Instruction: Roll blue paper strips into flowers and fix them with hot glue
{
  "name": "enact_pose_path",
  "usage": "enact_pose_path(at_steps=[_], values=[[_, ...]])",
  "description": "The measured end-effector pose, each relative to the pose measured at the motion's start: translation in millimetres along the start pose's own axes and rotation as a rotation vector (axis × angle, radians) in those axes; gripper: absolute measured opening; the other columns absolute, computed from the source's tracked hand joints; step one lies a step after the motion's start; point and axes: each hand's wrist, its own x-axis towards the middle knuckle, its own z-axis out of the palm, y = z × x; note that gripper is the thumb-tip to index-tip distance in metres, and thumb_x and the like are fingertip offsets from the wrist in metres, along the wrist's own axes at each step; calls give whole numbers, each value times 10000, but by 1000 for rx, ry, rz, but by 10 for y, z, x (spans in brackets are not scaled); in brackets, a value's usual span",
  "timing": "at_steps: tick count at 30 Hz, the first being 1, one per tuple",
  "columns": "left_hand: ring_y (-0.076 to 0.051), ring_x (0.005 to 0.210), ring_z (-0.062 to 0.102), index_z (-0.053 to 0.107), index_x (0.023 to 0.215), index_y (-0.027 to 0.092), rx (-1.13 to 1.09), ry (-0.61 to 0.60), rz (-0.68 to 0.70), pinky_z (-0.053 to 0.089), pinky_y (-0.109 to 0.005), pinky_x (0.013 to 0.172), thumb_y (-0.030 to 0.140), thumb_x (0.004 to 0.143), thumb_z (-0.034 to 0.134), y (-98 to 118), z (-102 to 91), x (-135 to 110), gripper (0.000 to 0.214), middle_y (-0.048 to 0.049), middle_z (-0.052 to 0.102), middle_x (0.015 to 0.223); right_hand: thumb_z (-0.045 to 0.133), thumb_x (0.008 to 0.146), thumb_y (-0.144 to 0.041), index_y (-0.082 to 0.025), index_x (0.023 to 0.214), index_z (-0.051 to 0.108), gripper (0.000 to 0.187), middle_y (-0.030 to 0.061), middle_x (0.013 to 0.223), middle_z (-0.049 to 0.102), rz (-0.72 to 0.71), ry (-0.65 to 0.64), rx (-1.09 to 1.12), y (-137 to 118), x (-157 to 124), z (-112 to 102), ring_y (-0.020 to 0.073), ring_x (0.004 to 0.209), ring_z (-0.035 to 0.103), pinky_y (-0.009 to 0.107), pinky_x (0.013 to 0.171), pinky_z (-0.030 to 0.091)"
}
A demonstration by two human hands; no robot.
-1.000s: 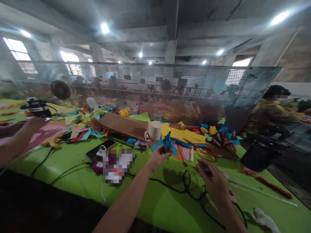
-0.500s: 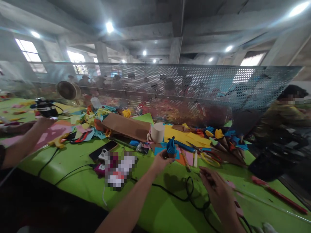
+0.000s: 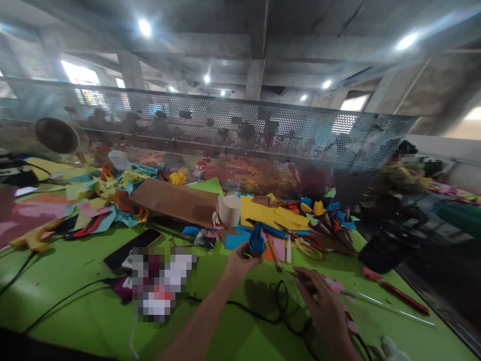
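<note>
Near the middle of the green table, my left hand (image 3: 242, 263) is closed on a blue twisted paper flower (image 3: 257, 239), held upright between thumb and fingers. To its right, my right hand (image 3: 325, 301) is curled around a pink hot glue gun (image 3: 335, 286), which is partly hidden behind the fingers. A small red light shows on the gun. From its rear a clear glue stick (image 3: 391, 308) runs out to the right. A black cord (image 3: 283, 301) loops on the table between the two hands.
A cream-coloured cup (image 3: 230, 210), brown paper (image 3: 176, 200) and yellow sheets (image 3: 259, 213) lie beyond my hands. Scissors (image 3: 310, 248) and finished-looking paper flowers (image 3: 336, 215) are further right. A black phone (image 3: 132, 249) and a yellow glue gun (image 3: 37, 235) lie left. A perforated metal screen (image 3: 210, 130) stands behind.
The view has turned right, so table items shift left. The blue flower stays in my left hand, turned slightly. My right hand keeps the glue gun close by.
</note>
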Motion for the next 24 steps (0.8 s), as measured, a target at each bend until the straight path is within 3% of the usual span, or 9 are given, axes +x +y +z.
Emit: enact_pose_path(at_steps=[4,8,13,18,24], values=[[-125,613,515,685,741,161,-68,-23,-10,411,-253,615,311,538,859,-20,32,-8,307,-12,652,696,571,909,-349,-238,1080,659,223,70,987,708,22,-32,10,-147,68,-97,223,819,661,349,740,537],[-112,598,535,685,785,170,-176,-30,-48,439,-246,617,360,511,886,-32,73,-37,389,-4,657,727,600,857,-271,-258,1145,650,292,54,1001,707,69,-222,35,-452,267,-163,196,752,649,333,729,534],[-175,757,644,718,904,183,-298,-97,-104,498,-284,722,378,515,902,-2,89,-112,472,-56,730,899,662,713,-156,-215,1063,674,355,53,961,693,109,-359,139,-716,554,56,186,748,632,296,689,509],[-226,911,672,741,954,203,-376,-144,-136,514,-329,839,354,513,912,26,89,-148,497,-68,747,1013,664,662,-123,-179,836,678,183,27,809,675,170,-355,217,-718,652,323,174,677,593,272,625,443],[-283,1091,625,753,986,196,-341,-171,-146,482,-366,954,418,552,884,2,136,-144,505,-86,742,1067,627,644,-109,-186,853,676,228,-8,763,682,213,-347,362,-625,661,430,151,657,594,235,591,455]])
